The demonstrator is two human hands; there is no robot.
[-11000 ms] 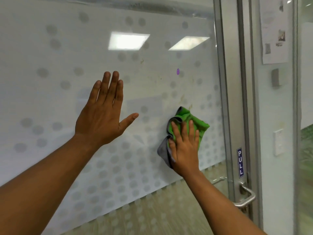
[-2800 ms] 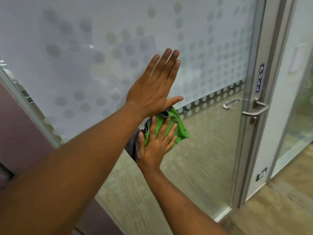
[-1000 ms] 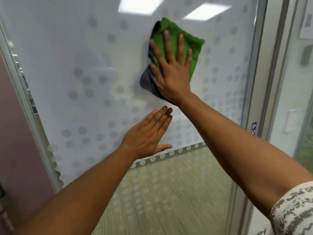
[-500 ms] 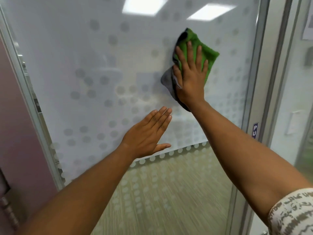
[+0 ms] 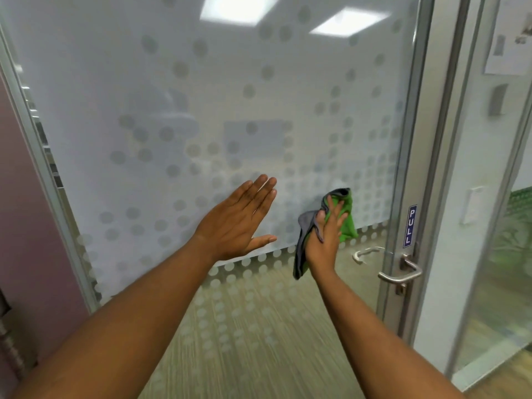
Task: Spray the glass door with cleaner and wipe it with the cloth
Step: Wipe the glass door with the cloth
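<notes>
One frosted, dot-patterned glass door [image 5: 201,110] fills the view. One flat left hand [image 5: 239,223], its straight fingers [image 5: 260,188] pressed together, braces on it and may leave smears. One right hand [image 5: 324,240], fingers spread, presses one green-and-grey cloth [image 5: 347,214] at four o'clock; its loose grey tail could slip free. One steel lever handle [image 5: 401,273] sits nearby. No sprayer shows.

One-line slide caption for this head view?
Right hand presses green cloth to frosted glass door near the handle; left hand flat, open.
</notes>
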